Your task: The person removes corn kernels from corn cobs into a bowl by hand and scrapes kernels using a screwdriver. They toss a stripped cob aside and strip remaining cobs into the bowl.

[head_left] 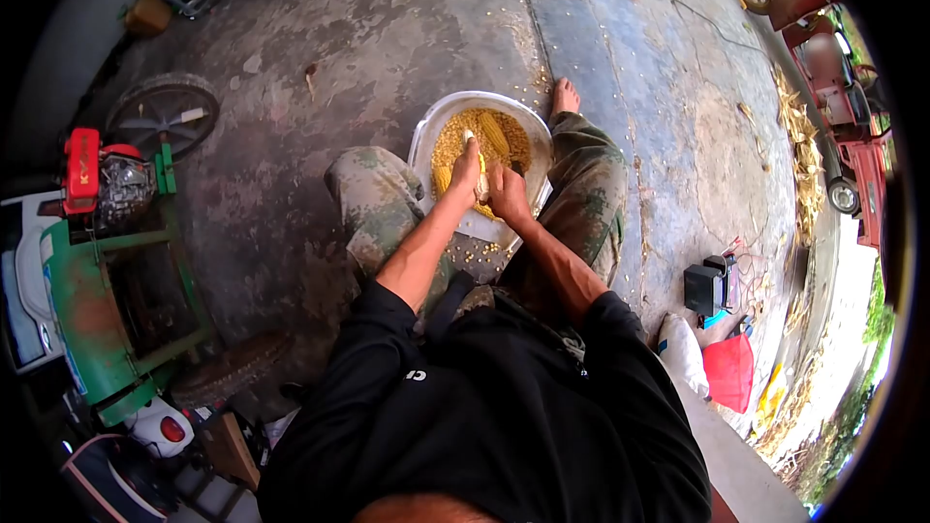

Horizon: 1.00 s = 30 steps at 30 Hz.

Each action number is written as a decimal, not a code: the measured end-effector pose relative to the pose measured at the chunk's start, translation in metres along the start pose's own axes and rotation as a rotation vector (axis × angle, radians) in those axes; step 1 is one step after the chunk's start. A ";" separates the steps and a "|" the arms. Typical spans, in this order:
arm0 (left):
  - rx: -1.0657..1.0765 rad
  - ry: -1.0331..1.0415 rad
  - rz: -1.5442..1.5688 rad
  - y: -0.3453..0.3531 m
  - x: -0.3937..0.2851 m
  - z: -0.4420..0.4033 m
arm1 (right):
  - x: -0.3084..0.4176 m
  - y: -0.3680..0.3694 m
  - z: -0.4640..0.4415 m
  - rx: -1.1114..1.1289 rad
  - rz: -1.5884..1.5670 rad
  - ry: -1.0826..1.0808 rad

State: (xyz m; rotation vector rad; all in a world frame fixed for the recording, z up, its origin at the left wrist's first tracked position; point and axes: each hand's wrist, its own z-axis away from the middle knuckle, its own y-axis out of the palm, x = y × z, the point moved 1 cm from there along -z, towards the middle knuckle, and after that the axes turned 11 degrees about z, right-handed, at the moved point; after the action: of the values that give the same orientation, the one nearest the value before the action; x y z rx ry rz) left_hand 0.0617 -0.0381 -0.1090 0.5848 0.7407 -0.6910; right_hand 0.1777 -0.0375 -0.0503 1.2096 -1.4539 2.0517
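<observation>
A white basin (pixel 419 150) full of loose yellow corn kernels (pixel 448 140) stands between my knees. Above it, my left hand (pixel 465 174) is closed round a partly stripped corn cob (pixel 481 190), whose pale end shows past my fingers. My right hand (pixel 507 194) presses curled fingers against the same cob's lower right side. Whole yellow ears lie in the basin; one ear (pixel 494 133) is just beyond my hands. Beside my right fingers is a small dark object (pixel 518 167), too small to name, and whether the hand touches it I cannot tell.
Kernels (pixel 475 250) are scattered on the concrete floor near the basin. At left stands a green machine (pixel 73 300) with a red engine (pixel 82 171) and a wheel (pixel 163 121). On the right are a black box (pixel 703 289), a white sack (pixel 683 353), a red bag (pixel 728 371) and a parked red vehicle (pixel 823 77).
</observation>
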 end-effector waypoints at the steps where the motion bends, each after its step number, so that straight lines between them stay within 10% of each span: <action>1: 0.028 -0.083 0.118 0.002 -0.003 0.002 | -0.011 0.006 -0.003 -0.025 -0.003 0.025; 11: 0.144 -0.299 0.390 0.002 -0.012 0.001 | -0.005 -0.014 -0.013 0.033 -0.757 0.325; 18: 0.130 -0.263 0.404 -0.002 -0.013 0.000 | -0.052 0.002 -0.034 -0.243 0.086 -0.161; 24: 0.128 -0.193 0.460 0.002 -0.011 -0.002 | -0.008 -0.018 -0.019 -0.054 -0.424 0.341; 30: 0.189 -0.205 0.395 0.009 -0.021 0.013 | 0.012 -0.007 -0.004 -0.035 -0.029 0.101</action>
State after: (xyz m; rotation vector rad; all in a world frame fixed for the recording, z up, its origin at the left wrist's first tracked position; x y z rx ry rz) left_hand 0.0623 -0.0336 -0.0826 0.7936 0.3552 -0.4461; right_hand 0.1736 -0.0332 -0.0367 1.0900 -1.4117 2.0293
